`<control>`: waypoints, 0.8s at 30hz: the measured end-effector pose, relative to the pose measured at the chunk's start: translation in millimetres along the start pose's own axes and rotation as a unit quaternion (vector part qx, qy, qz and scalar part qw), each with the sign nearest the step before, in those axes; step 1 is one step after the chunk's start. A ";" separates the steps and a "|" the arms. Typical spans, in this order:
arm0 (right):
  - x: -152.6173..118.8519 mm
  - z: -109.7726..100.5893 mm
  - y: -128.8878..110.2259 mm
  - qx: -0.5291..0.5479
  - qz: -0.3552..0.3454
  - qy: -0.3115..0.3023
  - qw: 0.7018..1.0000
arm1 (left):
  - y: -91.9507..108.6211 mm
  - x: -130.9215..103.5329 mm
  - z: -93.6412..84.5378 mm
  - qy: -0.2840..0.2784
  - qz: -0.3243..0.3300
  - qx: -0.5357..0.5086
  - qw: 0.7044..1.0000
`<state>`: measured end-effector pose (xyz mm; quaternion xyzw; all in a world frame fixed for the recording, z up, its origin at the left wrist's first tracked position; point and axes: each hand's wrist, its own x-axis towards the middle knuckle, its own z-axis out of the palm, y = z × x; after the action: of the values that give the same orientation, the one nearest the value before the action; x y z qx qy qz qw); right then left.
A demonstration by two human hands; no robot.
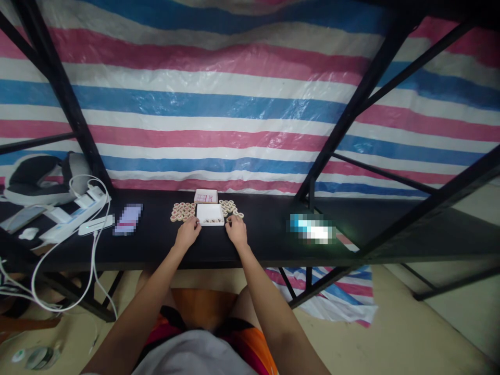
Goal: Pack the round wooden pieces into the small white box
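Observation:
A shallow white box (pixel 210 212) sits on the black tabletop in front of me, with a few small round pieces along its near inner side. My left hand (pixel 188 232) is at its front left corner, fingers curled together; whatever they pinch is too small to make out. Beside the front right corner my right hand (pixel 236 230) also has its fingers drawn together, close to some pieces, its grip unclear. Round wooden Chinese chess pieces (pixel 183 211) lie grouped left of the box. More chess pieces (pixel 229 207) lie to its right. Behind it rests a white lid (pixel 205 196) with red print.
On the left are a blurred phone (pixel 128 219), a power strip (pixel 76 216) with looping white cables, and a grey neck pillow (pixel 47 177). A glowing blurred screen (pixel 311 229) lies to the right. Black metal posts (pixel 338 120) and striped sheeting (pixel 214 104) stand around the table.

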<state>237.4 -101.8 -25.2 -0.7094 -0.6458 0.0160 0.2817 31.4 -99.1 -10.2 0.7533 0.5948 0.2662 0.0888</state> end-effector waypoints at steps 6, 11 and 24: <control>0.3 -0.2 0.6 0.005 -0.002 -0.003 1.000 | 0.1 -0.7 0.2 0.004 0.012 0.005 1.000; 0.6 1.7 1.9 0.006 -0.002 0.001 1.000 | 0.5 -0.3 0.3 -0.001 0.014 0.005 1.000; 0.8 2.6 2.5 -0.003 -0.007 0.000 1.000 | -1.0 0.0 1.5 -0.007 0.014 0.003 1.000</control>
<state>238.7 -100.1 -28.1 -0.7060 -0.6506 0.0125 0.2797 31.3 -98.6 -11.9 0.7636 0.5845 0.2603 0.0866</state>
